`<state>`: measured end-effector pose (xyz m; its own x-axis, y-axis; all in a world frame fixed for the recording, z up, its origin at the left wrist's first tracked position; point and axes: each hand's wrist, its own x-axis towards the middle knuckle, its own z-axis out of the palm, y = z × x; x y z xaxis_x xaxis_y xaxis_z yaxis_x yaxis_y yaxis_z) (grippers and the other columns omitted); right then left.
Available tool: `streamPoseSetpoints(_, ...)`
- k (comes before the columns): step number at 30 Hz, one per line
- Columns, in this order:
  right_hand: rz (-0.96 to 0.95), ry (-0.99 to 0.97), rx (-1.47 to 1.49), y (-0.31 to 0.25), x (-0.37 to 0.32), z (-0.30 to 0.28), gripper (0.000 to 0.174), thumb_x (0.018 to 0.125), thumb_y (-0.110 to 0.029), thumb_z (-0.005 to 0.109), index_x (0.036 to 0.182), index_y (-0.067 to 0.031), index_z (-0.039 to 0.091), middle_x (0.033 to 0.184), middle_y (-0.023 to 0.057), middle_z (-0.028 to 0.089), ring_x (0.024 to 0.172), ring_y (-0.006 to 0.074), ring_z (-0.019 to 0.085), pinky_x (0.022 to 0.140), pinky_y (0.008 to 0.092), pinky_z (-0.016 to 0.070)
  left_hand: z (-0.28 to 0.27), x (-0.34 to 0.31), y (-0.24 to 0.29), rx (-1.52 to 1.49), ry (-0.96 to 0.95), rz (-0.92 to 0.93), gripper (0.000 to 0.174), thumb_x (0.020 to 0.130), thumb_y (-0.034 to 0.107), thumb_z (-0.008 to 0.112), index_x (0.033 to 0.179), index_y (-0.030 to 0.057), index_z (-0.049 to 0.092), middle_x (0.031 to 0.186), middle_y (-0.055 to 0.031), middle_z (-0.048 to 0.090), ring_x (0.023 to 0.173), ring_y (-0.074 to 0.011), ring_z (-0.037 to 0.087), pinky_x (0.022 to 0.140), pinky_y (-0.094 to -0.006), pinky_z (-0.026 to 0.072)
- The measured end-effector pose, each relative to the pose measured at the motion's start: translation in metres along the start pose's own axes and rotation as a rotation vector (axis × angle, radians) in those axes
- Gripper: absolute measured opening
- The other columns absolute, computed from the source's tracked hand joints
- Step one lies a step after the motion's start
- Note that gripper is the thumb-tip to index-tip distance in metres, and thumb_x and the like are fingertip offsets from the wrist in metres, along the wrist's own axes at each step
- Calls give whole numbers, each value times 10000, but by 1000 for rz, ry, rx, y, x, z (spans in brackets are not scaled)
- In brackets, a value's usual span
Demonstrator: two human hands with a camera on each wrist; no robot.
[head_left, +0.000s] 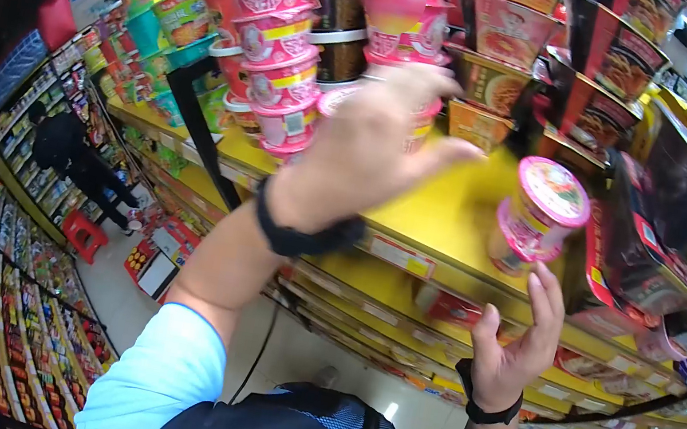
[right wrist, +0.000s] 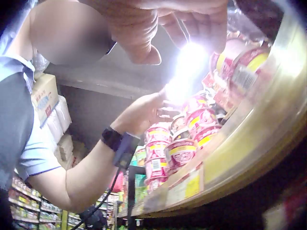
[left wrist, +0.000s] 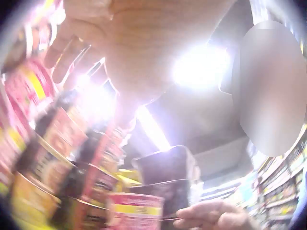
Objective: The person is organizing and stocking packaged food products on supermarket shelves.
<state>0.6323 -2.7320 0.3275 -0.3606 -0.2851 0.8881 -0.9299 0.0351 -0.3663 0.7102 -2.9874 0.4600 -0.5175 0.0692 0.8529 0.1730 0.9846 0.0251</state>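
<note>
My left hand (head_left: 364, 141) is raised over the yellow shelf, in front of stacked pink instant noodle cups (head_left: 281, 70). Its fingers are stretched out and blurred by motion; in the left wrist view the palm (left wrist: 139, 43) shows with nothing in its grasp. At the shelf's front edge my right hand (head_left: 520, 350) has thumb and fingers spread apart. Its fingertips come right up to the base of two pink noodle cups (head_left: 551, 198), stacked one on the other. In the right wrist view pink cups (right wrist: 244, 72) stand just beyond the right hand's fingers.
Brown and red boxed noodle bowls (head_left: 507, 34) are stacked at the back, larger dark packs (head_left: 677, 205) to the right. A dark post (head_left: 204, 130) rises at the shelf's left. Down the aisle are a red stool (head_left: 84, 235) and a person in dark clothes (head_left: 71, 144).
</note>
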Motion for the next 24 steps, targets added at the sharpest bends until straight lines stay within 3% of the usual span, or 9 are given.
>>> streamPoseSetpoints(2,13,-90,72,-10,18,23,669,807,-77,801,1422,14,552,1434,259,572,1291,414,598,1082,462,494,-37,-14,-35,300,-110,-24,510,884,281,812,1256,-19,634,1266,-224,675,1182,-393,649,1008,-440,528)
streamPoseSetpoints(5,60,-203,182,-29,69,77,720,810,-135,817,1444,31,518,1423,279,571,1316,420,579,1099,458,483,-37,-45,-83,309,-397,-12,454,898,190,764,1273,-25,624,1255,-217,680,1171,-392,646,990,-445,537)
streamPoseSetpoints(9,-45,-343,123,-26,139,161,827,791,-238,848,1497,-3,487,1468,258,557,1344,396,561,1143,451,447,-36,-63,-85,158,-206,18,319,919,42,680,1233,-19,674,1243,-208,697,1150,-389,668,993,-448,545)
streamPoseSetpoints(11,15,-448,122,-23,146,186,806,724,-285,879,1412,-11,561,1373,278,595,1320,439,565,1106,462,480,-35,-71,-92,53,-133,51,337,913,-38,631,1245,-8,685,1264,-223,691,1179,-381,670,1009,-445,545)
streamPoseSetpoints(13,-11,-371,57,-23,145,206,731,698,-304,894,1321,-24,632,1333,319,579,1256,467,593,1065,469,506,-28,-82,-98,-79,-37,-22,307,904,-102,589,1192,-37,673,1238,-223,694,1178,-388,666,1022,-450,533)
streamPoseSetpoints(17,-40,-170,32,-35,141,181,672,665,-289,932,1225,-19,676,1303,315,588,1218,447,614,1049,450,517,-18,-96,-91,-252,221,-19,310,947,-67,640,1255,-32,620,1264,-221,671,1192,-410,651,1038,-454,511)
streamPoseSetpoints(18,-36,-120,-1,-47,143,153,649,658,-267,947,1195,-20,679,1281,265,619,1210,419,621,1036,452,521,-18,-97,-89,-228,178,14,312,946,-52,655,1254,-36,615,1274,-222,668,1207,-407,645,1049,-455,500)
streamPoseSetpoints(20,-264,-18,-426,-51,159,87,597,693,-235,935,1192,-21,686,1225,197,670,1143,367,667,1013,452,530,-24,-97,-80,-167,93,55,321,943,-21,686,1253,-45,606,1293,-226,664,1236,-401,632,1073,-458,479)
streamPoseSetpoints(24,100,-5,-392,-29,172,11,545,769,-301,881,1165,28,703,1148,195,713,1086,323,703,931,401,558,-3,-93,-88,59,-186,-22,426,916,167,769,1242,-46,595,1381,-259,592,1314,-457,541,1106,-503,441)
